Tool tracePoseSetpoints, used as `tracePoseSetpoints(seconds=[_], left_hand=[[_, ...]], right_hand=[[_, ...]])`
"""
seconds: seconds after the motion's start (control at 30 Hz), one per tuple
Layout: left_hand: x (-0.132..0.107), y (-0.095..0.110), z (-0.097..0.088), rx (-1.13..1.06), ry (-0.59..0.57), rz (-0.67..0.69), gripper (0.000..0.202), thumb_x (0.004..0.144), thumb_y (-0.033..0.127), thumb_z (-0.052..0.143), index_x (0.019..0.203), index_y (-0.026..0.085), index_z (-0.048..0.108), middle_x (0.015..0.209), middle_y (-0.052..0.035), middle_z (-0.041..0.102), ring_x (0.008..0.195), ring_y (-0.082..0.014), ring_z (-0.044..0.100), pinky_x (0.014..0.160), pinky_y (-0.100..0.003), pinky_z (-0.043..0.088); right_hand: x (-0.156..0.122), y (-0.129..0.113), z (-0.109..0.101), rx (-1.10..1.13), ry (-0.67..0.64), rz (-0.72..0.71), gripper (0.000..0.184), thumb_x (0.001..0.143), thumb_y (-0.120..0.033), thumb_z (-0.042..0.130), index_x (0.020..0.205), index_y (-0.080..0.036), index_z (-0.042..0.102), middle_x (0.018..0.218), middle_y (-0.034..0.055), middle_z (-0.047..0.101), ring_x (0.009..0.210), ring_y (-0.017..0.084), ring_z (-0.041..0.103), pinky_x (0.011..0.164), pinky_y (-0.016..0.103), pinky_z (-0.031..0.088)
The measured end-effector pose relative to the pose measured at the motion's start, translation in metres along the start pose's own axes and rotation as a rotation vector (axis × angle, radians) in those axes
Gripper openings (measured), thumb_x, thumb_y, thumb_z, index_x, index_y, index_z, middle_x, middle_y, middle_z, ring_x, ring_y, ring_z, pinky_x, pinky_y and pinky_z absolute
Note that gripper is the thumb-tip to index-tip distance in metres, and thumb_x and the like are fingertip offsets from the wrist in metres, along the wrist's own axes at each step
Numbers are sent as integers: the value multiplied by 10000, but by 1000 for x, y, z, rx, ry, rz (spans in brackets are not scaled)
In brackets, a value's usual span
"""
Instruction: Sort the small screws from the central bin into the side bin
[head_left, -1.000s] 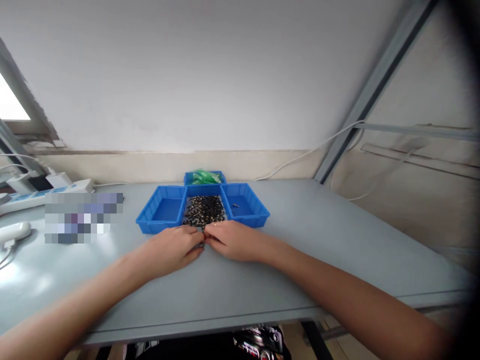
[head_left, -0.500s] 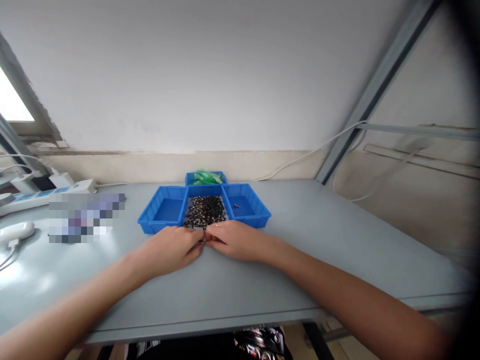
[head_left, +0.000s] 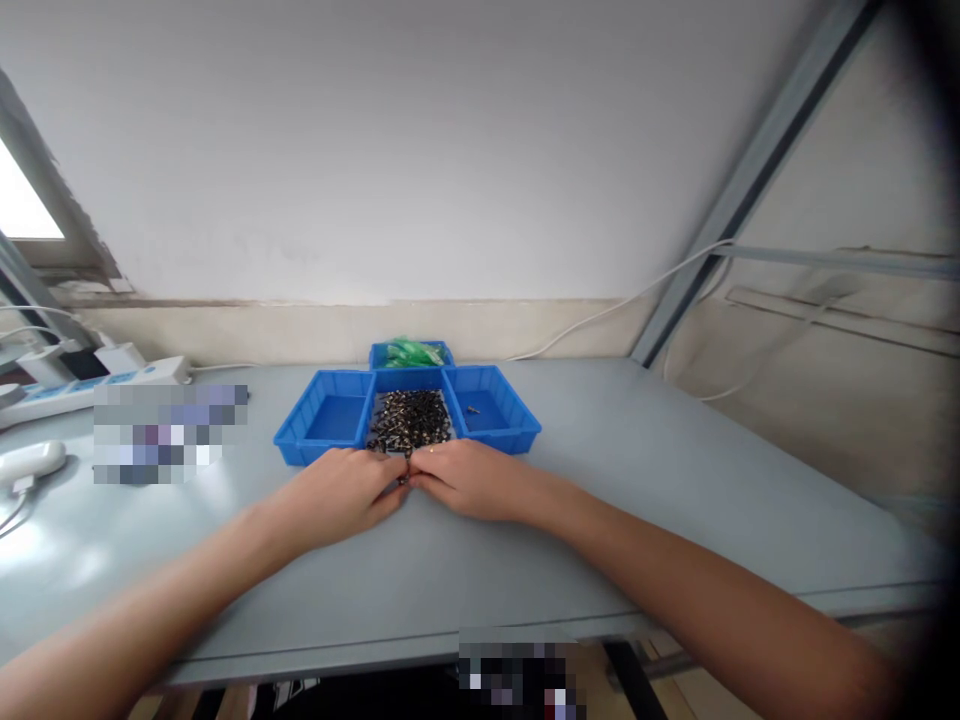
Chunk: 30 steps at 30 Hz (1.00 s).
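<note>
My left hand (head_left: 358, 492) and my right hand (head_left: 469, 480) meet at the front edge of the middle blue bin (head_left: 411, 380). Both have their fingers pinched together around something small; a bit of metal shows between the fingertips, too small to name. In the middle bin lies a heap of small dark and brass-coloured metal parts (head_left: 411, 418). To the right, another blue bin (head_left: 517, 410) holds a single small metal part (head_left: 473, 410). The left blue bin (head_left: 330, 418) shows a bare floor.
Behind the bins a small blue bin (head_left: 373, 356) holds green plastic bags (head_left: 411, 352) against the wall. On the left of the grey table (head_left: 637, 480) are a white power strip (head_left: 97, 390), a blurred-out object (head_left: 171, 435) and a white corded device (head_left: 34, 460).
The hands stay together at the middle bin, with only slight finger movement. The whole view has shifted very slightly; the bins and their contents look the same.
</note>
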<state>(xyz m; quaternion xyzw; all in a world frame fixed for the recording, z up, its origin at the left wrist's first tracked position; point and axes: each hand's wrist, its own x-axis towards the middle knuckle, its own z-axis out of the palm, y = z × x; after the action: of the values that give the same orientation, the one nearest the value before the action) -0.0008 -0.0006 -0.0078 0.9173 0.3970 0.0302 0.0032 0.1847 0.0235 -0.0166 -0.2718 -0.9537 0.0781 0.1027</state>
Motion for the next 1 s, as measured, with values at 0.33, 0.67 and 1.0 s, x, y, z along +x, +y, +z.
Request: tracePoseSetpoints(seconds=[0.33, 0.67, 1.0], left_hand=[[0, 2, -3, 7, -14, -15, 259, 875, 288, 329, 804, 171, 549, 791, -46, 635, 678, -175, 601, 568, -262, 446], [0, 2, -4, -1, -19, -15, 254, 882, 284, 324, 800, 180, 541, 807, -43, 636, 698, -203, 601, 574, -297, 440], [0, 1, -3, 6, -19, -14, 260, 877, 267, 319, 805, 167, 547, 804, -49, 634, 698, -178, 597, 571, -271, 431]], right_hand=[[0, 1, 1, 5, -5, -1, 185, 867, -208, 374, 765, -172, 524, 773, 34, 612, 709, 144, 555, 634, 255, 404], [0, 0, 1, -7, -6, 2, 207, 874, -216, 360, 760, -168, 526, 770, 43, 614, 721, 148, 561, 646, 256, 404], [-1, 0, 0, -14, -9, 4, 213, 877, -222, 353, 752, -167, 517, 771, 40, 616, 709, 148, 561, 628, 256, 403]])
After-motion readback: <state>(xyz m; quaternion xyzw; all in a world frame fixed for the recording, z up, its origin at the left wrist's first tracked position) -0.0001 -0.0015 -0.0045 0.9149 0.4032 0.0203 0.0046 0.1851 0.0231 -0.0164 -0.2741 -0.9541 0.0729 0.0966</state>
